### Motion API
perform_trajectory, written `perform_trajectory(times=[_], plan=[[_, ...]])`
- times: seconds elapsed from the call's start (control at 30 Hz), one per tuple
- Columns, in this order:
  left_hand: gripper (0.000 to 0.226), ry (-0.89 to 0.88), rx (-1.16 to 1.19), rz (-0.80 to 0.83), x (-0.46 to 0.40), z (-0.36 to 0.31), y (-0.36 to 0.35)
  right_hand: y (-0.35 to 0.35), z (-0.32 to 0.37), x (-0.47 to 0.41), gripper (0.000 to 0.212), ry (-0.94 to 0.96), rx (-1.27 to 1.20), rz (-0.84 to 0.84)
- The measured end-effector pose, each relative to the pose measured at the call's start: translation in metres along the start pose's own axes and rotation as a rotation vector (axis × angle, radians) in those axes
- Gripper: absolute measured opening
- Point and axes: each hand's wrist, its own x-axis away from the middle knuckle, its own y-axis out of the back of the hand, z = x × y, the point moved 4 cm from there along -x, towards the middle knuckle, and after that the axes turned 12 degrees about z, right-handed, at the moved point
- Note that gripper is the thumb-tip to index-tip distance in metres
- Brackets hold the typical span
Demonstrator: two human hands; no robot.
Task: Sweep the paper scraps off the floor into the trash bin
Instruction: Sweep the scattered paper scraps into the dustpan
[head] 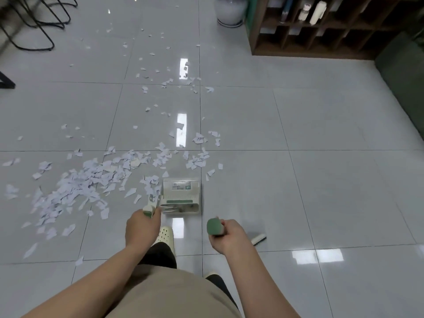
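Torn white paper scraps [75, 187] lie thick on the grey tiles at lower left and thin out toward the far middle of the floor. A pale dustpan [181, 193] with a green strip stands on the floor just ahead of my feet. My left hand [142, 228] grips the green-tipped top of its upright handle. My right hand [226, 237] grips the green end of the broom handle [214, 227]. The broom's head [258, 239] shows behind that hand, low over the tiles. No trash bin is in view.
Black metal chair legs [34, 26] stand at the far left. A white vase [230, 11] sits by a dark wooden shelf unit [321, 31] at the far right. A dark green sofa edge [403, 76] runs along the right side.
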Motion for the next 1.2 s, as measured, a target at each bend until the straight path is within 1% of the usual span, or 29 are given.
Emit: perform_trajectory(times=[0.1, 0.17, 0.23, 0.3, 0.37, 0.43, 0.5, 0.53, 0.6, 0.67, 0.73, 0.83, 0.93, 1.03, 1.1, 1.2], plan=[[0.053, 0.005, 0.029, 0.005, -0.022, -0.016, 0.005, -0.02, 0.006, -0.016, 0.018, -0.008, 0.175, -0.06], [0.053, 0.01, 0.05, 0.002, -0.044, -0.025, 0.012, -0.043, 0.007, -0.028, 0.013, -0.034, 0.284, -0.054], [0.052, 0.016, 0.061, 0.005, -0.07, -0.035, 0.022, -0.075, 0.006, -0.041, 0.016, -0.068, 0.364, -0.039], [0.053, 0.028, 0.071, 0.01, -0.095, -0.043, 0.035, -0.111, 0.003, -0.054, 0.012, -0.102, 0.435, -0.059], [0.054, 0.049, 0.071, 0.014, -0.114, -0.047, 0.051, -0.147, -0.001, -0.068, 0.019, -0.159, 0.526, -0.079], [0.055, 0.07, 0.074, -0.003, -0.135, -0.048, 0.073, -0.192, -0.004, -0.088, 0.022, -0.182, 0.581, -0.052], [0.056, 0.085, 0.056, -0.019, -0.157, -0.047, 0.096, -0.238, -0.001, -0.117, 0.024, -0.178, 0.596, 0.0], [0.056, 0.09, 0.051, -0.023, -0.167, -0.045, 0.105, -0.259, 0.005, -0.133, 0.025, -0.173, 0.567, 0.041], [0.057, 0.105, 0.065, -0.037, -0.18, -0.039, 0.115, -0.286, 0.021, -0.167, 0.022, -0.166, 0.452, 0.1], [0.059, 0.108, 0.09, -0.064, -0.186, -0.039, 0.122, -0.303, 0.041, -0.194, 0.025, -0.164, 0.396, 0.138], [0.059, 0.106, 0.103, -0.083, -0.192, -0.045, 0.128, -0.323, 0.058, -0.215, 0.028, -0.155, 0.404, 0.199], [0.059, 0.127, 0.112, -0.094, -0.2, -0.059, 0.132, -0.365, 0.064, -0.219, 0.029, -0.148, 0.555, 0.256], [0.056, 0.128, 0.113, -0.105, -0.21, -0.085, 0.124, -0.392, 0.068, -0.208, 0.035, -0.138, 0.578, 0.25], [0.057, 0.145, 0.173, -0.125, -0.223, -0.12, 0.106, -0.406, 0.08, -0.182, 0.034, -0.13, 0.521, 0.23], [0.058, 0.162, 0.211, -0.144, -0.231, -0.144, 0.093, -0.414, 0.101, -0.161, 0.031, -0.132, 0.49, 0.182], [0.056, 0.193, 0.257, -0.176, -0.241, -0.177, 0.076, -0.426, 0.148, -0.138, 0.036, -0.113, 0.545, 0.096]])
